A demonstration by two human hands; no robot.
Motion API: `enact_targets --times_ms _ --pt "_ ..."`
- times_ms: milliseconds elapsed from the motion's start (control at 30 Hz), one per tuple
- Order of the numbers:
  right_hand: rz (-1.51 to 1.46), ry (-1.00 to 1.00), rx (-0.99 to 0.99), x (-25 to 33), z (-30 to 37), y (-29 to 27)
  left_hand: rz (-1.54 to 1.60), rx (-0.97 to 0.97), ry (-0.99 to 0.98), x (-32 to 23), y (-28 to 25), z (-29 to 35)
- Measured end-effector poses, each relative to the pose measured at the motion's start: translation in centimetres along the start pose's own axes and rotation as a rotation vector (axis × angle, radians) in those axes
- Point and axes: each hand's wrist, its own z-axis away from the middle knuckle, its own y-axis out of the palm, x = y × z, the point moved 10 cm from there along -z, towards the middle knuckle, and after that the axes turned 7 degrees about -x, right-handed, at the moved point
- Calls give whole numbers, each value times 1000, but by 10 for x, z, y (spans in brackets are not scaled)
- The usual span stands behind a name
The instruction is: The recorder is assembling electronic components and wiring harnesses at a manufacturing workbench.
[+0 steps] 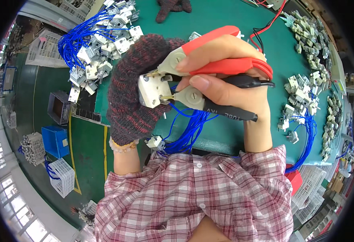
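My left hand (125,92), in a dark red and black knit glove, is closed round a white plug-like block (149,92) with metal prongs. Blue wire runs from beside it into a bundle (195,129) at the near table edge. Bare, my right hand (241,86) grips two test clips together: a red-handled clip (215,38) and a black-handled clip (195,99). Their metal tips reach the block's face, one near its upper edge and one at its lower prong. Another white block (156,142) lies close to my left wrist.
White blocks with blue wires (104,46) are heaped at the table's left. More blocks (302,97) lie along the right side. A dark knit glove (173,8) rests on the green table (225,139) at the far side. A blue bin (56,141) and crates stand on the floor at left.
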Motion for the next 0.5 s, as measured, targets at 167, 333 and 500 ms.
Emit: enact_targets --times_ms 167,333,500 --pt "182 -113 50 19 2 -2 54 79 3 -4 9 0" --pt "162 -54 -38 21 4 -6 -23 27 -127 5 10 -4" --pt "164 -67 -19 17 1 -5 -148 120 5 -4 17 -3"
